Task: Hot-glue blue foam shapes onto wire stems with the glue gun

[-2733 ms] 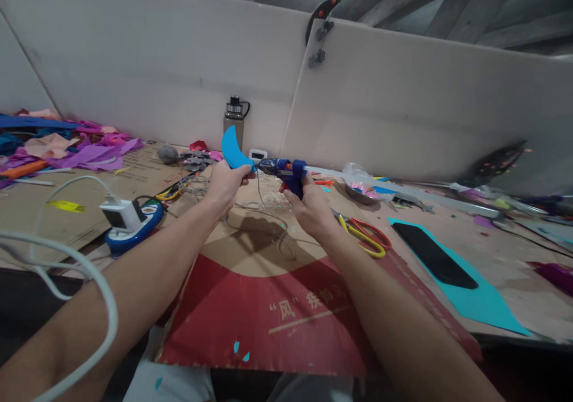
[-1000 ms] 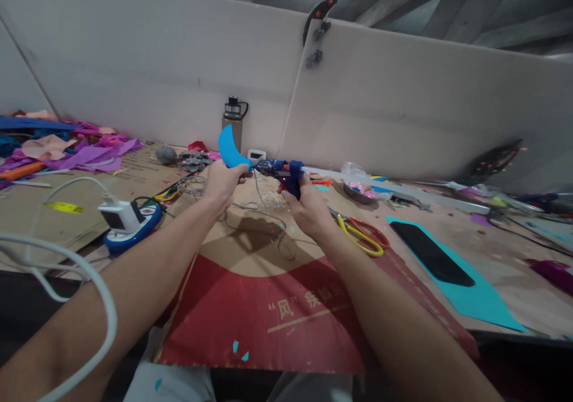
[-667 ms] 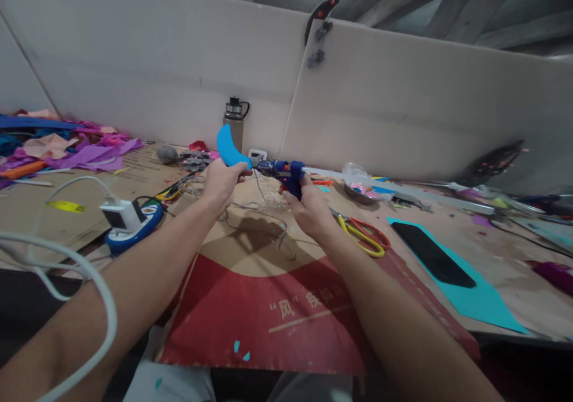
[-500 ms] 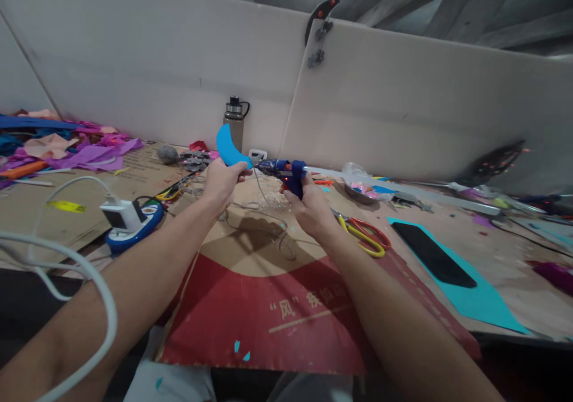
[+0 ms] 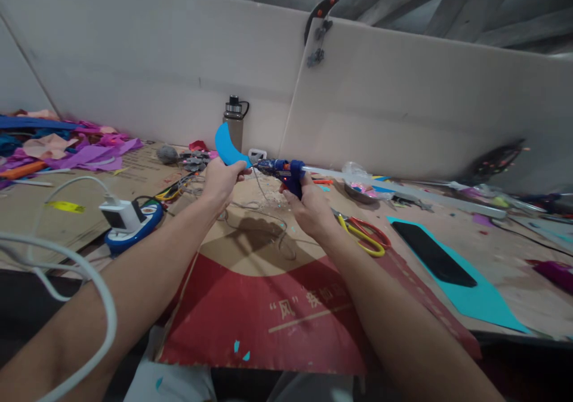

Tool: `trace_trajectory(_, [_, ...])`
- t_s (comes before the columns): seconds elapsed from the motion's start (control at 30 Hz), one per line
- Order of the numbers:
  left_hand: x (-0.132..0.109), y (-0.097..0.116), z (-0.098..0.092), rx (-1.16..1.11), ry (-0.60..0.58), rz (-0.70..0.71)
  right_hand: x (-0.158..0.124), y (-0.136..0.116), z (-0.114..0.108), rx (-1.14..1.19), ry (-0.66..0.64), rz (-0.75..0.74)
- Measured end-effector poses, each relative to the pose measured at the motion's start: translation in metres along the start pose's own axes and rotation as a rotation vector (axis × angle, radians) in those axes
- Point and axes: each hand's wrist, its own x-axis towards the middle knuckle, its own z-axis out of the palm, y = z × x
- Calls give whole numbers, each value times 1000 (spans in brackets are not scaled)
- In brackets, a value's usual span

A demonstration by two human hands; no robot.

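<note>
Pinched in my left hand (image 5: 220,184) is a blue crescent-shaped piece (image 5: 227,145), its curved tip pointing up and its lower end at my fingertips. My right hand (image 5: 310,206) is wrapped round the handle of a blue hot glue gun (image 5: 289,175), which shows a small red light. The gun's nozzle points left and meets or nearly meets the crescent's lower end; I cannot tell whether they touch. A long translucent glue stick (image 5: 331,175) sticks out of the gun's back to the right. Below both hands lies a red and tan cardboard sheet (image 5: 264,312).
Scissors (image 5: 364,238) with yellow and red handles lie right of my right hand. A black phone (image 5: 432,252) rests on turquoise sheet (image 5: 483,300). Left are a blue power strip (image 5: 134,229) with a white plug and coloured scraps (image 5: 89,151). A bottle (image 5: 233,124) stands behind.
Almost nothing differs. The crescent and the glue gun have shifted very slightly left, and both hands keep the same grip.
</note>
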Motion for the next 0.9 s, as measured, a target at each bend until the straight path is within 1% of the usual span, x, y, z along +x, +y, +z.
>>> trace_trajectory(0.13, [-2, 3, 2, -11, 4, -7, -1, -1, -1, -4, 17, -13])
trace_trajectory(0.27, [-5, 4, 3, -23, -21, -7, -1, -2, -1, -19, 5, 8])
trace_trajectory(0.53, [0, 1, 1, -29, 4, -11, -1, 0, 0, -12, 17, -9])
trace_trajectory(0.73, [-3, 4, 2, -31, -7, -17, -1, -1, 0, -15, 7, 1])
trace_trajectory(0.9, [-1, 1, 1, -20, -3, -3, -1, -1, -1, 3, 30, -20])
